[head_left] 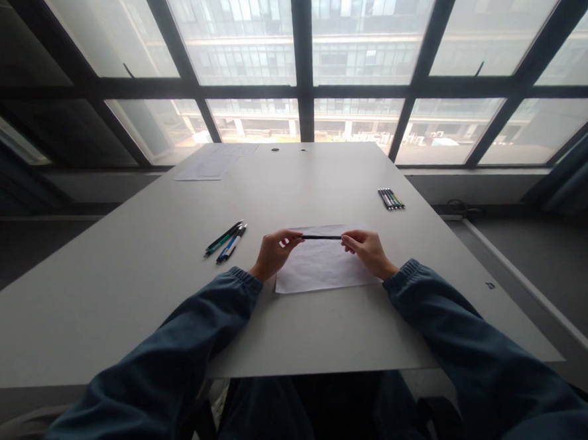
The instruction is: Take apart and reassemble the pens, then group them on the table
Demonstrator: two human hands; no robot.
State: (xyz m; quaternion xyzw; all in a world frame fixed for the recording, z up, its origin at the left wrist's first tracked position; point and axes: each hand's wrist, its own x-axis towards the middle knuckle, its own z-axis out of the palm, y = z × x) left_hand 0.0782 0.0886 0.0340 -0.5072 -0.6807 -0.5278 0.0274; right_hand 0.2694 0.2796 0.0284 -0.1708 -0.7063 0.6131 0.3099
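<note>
A slim black pen [321, 237] is held level between my two hands, above a white sheet of paper [321, 268]. My left hand [275, 251] pinches its left end between thumb and fingers. At the other end, the fingertips of my right hand [366, 251] are closed on it. Left of my left hand lies a loose group of several pens [225, 241] in black, green, blue and white. Farther off to the right, several more pens [391, 199] lie side by side in a neat row.
The white table [135, 290] runs away toward large dark-framed windows [302, 88]. Printed sheets [210, 163] lie at its far left. A small dark round object [275, 150] sits near the far edge. A small dark mark [490, 285] shows near the right edge.
</note>
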